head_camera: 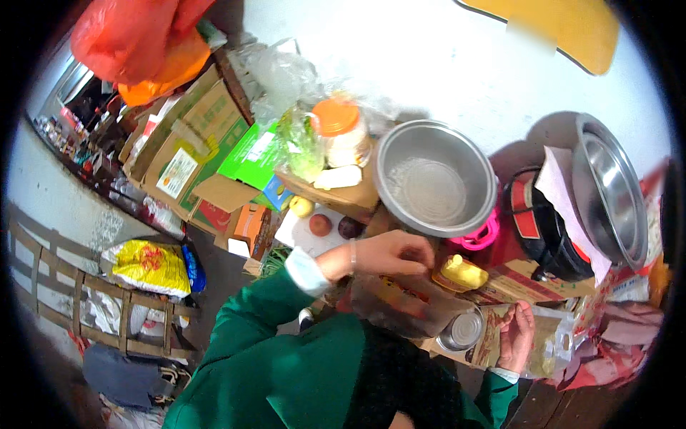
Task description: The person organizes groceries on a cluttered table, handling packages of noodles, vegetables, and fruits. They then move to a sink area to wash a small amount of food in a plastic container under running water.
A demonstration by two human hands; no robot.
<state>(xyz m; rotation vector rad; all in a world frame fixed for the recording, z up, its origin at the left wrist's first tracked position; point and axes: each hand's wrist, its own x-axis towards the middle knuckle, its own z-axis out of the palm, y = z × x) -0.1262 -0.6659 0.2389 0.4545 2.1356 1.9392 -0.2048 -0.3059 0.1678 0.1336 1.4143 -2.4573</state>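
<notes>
My left hand [394, 254] hovers with loosely curled fingers below a grey metal pot [437, 182], which has a little cloudy residue or liquid in its bottom. Just under this hand is a translucent plastic bag [370, 308] with red and yellow print or contents. Whether the fingers hold anything is hidden. To their right stands a yellow plastic container [465, 273]. My right hand [517, 335] is farther right, fingertips drawn together, over cardboard and clear plastic packaging [549, 348]; nothing in it can be made out. A round metal tin [462, 330] sits between my hands.
A pink plastic basket [477, 236] shows under the pot. At right are a black appliance [530, 214] and leaning steel basins [608, 187]. An orange-lidded jar [340, 131], bagged greens [300, 147], fruit [320, 225] and cardboard boxes [195, 150] crowd the left. A wooden rack [77, 300] stands lower left.
</notes>
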